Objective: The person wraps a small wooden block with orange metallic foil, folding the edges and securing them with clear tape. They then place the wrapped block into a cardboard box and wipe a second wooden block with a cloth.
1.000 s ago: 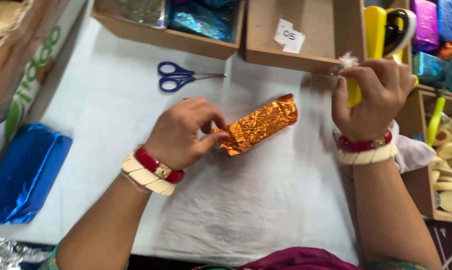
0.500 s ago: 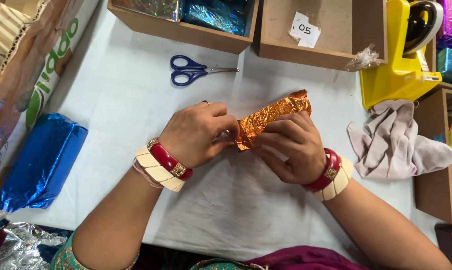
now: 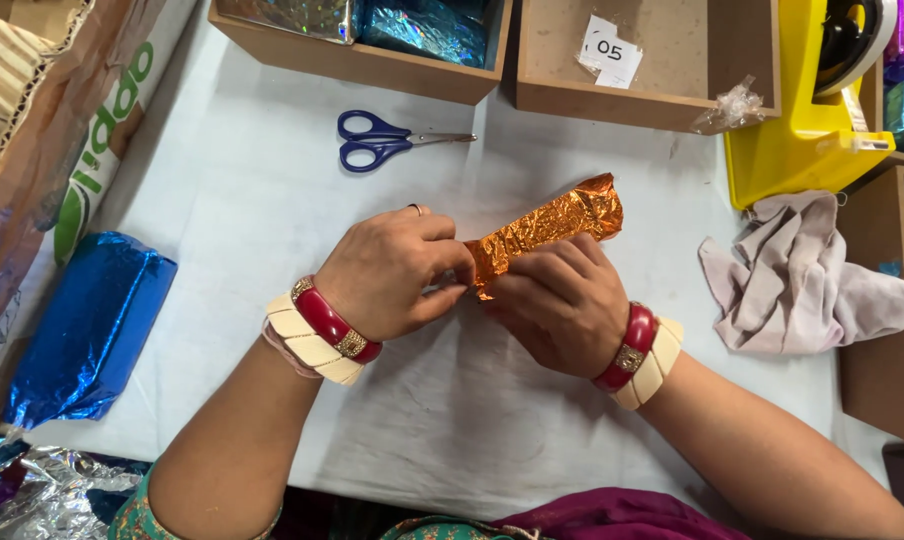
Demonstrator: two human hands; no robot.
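Orange foil packet sits mid-table on the white cloth, long axis running from 8 o'clock up to 2 o'clock. Left hand pinches the near end of it between thumb and fingertips, fingers curled tight. Right hand cups under and over the same end, fingers pressed down on the foil; both hands touching each other at the fold.

Around it: blue-handled scissors at 11 o'clock, well apart. Yellow tape dispenser at 2 o'clock, grey rag at 3 o'clock. Blue foil-wrapped block at 9 o'clock, near the cardboard box. Wooden trays along 12 o'clock.

Risks, my read: foil is thin and already creased, so a hard pinch at the end could tear it. Far end is unsupported, so it may spring open or the packet may twist. Neither hand is free for the dispenser; letting go of the fold to reach it could let it unfold.
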